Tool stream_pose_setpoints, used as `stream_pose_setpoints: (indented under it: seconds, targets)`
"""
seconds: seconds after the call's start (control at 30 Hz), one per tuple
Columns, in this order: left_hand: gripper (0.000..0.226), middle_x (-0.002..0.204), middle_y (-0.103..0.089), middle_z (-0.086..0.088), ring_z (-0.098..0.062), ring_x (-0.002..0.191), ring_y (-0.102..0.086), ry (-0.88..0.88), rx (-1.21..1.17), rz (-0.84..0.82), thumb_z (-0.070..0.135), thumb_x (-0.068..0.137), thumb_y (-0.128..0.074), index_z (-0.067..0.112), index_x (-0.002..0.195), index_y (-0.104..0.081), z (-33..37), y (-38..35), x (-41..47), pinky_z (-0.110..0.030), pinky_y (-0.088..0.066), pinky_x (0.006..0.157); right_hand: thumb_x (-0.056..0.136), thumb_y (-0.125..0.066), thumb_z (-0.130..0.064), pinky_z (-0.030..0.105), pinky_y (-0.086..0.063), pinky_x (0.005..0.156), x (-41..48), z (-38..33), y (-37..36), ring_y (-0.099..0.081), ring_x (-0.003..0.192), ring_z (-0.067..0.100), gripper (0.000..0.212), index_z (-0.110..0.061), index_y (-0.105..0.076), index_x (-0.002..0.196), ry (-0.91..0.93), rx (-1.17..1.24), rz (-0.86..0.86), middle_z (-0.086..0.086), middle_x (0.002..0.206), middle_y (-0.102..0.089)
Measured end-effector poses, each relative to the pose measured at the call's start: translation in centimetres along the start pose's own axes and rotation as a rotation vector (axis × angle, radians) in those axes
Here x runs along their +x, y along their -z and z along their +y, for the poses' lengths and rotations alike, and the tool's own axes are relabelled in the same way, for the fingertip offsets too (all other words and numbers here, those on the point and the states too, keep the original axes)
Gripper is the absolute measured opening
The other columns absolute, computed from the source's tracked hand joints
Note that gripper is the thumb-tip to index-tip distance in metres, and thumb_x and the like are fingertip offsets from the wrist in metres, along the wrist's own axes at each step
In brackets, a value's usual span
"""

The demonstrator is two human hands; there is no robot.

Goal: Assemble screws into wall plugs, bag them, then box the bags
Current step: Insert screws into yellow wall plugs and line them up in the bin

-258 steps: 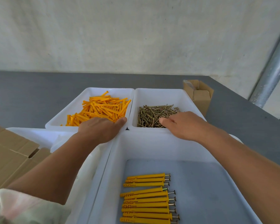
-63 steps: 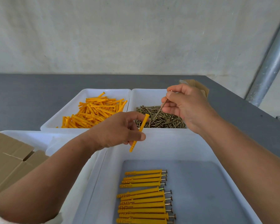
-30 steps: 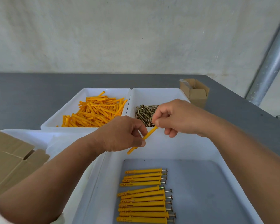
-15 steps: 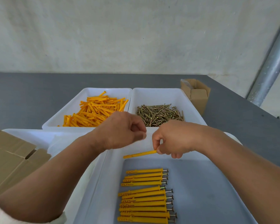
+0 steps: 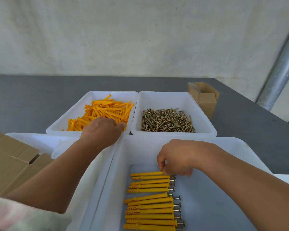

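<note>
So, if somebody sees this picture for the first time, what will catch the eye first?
The heap of orange wall plugs in the far left tub, where the left hand reaches in, beside the brassy screws in the far right tub. Then the neat row of assembled plugs in the near tub, where the right hand pinches the farthest one.

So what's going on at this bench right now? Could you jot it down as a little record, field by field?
left hand: reaches into the plug bin, over the loose plugs; its fingers are hidden
right hand: pinches the top plug at the far end of the assembled row
screw bin: holds a pile of screws, no hand on them
near tray: holds the assembled row
small box: open, on the table right of the screw bin
</note>
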State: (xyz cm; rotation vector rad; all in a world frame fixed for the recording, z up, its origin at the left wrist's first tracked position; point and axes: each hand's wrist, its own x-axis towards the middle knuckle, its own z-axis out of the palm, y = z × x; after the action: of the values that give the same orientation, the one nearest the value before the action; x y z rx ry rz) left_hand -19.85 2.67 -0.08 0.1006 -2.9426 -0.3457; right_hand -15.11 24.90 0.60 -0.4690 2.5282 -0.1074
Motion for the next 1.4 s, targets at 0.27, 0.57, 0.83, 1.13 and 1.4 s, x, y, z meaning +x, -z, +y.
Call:
stream_pose_setpoints:
  seconds: [0.27, 0.57, 0.83, 1.13, 1.4]
  targets:
    - [0.060, 0.112, -0.065, -0.005, -0.027, 0.110, -0.055, -0.076, 0.071, -0.127, 0.064, 0.097, -0.019, 0.027, 0.094, -0.066, -0.1, -0.2, 0.0, -0.034, -0.038, 0.079, 0.093, -0.058, -0.040, 0.017, -0.050, 0.047, -1.4, 0.2, 2.8, -0.068, 0.056, 0.009, 0.023, -0.023, -0.068, 0.082, 0.097, 0.086, 0.279, -0.003, 0.071, -0.070]
    - [0.061, 0.111, -0.063, -0.008, -0.029, 0.109, -0.055, -0.077, 0.068, -0.099, 0.059, 0.099, -0.019, 0.022, 0.091, -0.067, -0.2, -0.4, 0.2, -0.038, -0.042, 0.085, 0.097, -0.008, -0.066, 0.037, -0.043, 0.084, 1.4, 4.5, 2.3, -0.054, 0.099, 0.022, 0.069, -0.025, -0.064, 0.096, -0.210, 0.075, 0.446, 0.000, 0.097, -0.061]
    - [0.080, 0.138, -0.054, -0.006, -0.031, 0.128, -0.046, 0.211, 0.235, -0.141, 0.076, 0.086, -0.013, 0.026, 0.124, -0.062, -1.2, -0.1, 0.7, -0.050, -0.029, 0.106, 0.088, -0.002, -0.078, 0.043, -0.032, 0.107, 2.3, 5.4, 2.6, -0.037, 0.139, 0.028, 0.091, -0.021, -0.045, 0.146, -0.283, 0.092, 0.336, 0.005, 0.154, -0.039]
    - [0.038, 0.109, -0.062, -0.004, -0.026, 0.098, -0.055, 0.150, 0.186, -0.114, 0.048, 0.091, -0.038, 0.021, 0.094, -0.064, -0.3, 0.6, 1.2, -0.038, -0.040, 0.084, 0.093, -0.016, -0.070, 0.032, -0.037, 0.068, 3.1, 6.1, 2.1, -0.049, 0.075, 0.015, 0.058, -0.028, -0.040, 0.061, -0.214, 0.130, 0.456, -0.007, 0.071, -0.044]
    - [0.048, 0.138, -0.049, -0.010, -0.032, 0.124, -0.047, 0.030, -0.020, -0.005, 0.023, 0.090, -0.050, 0.027, 0.138, -0.048, 2.3, 0.7, 5.3, -0.039, -0.041, 0.091, 0.093, -0.031, -0.057, 0.030, -0.034, 0.056, 3.3, 6.3, 1.8, -0.053, 0.062, 0.018, 0.053, -0.020, -0.044, 0.058, -0.167, 0.157, 0.585, -0.002, 0.061, -0.050]
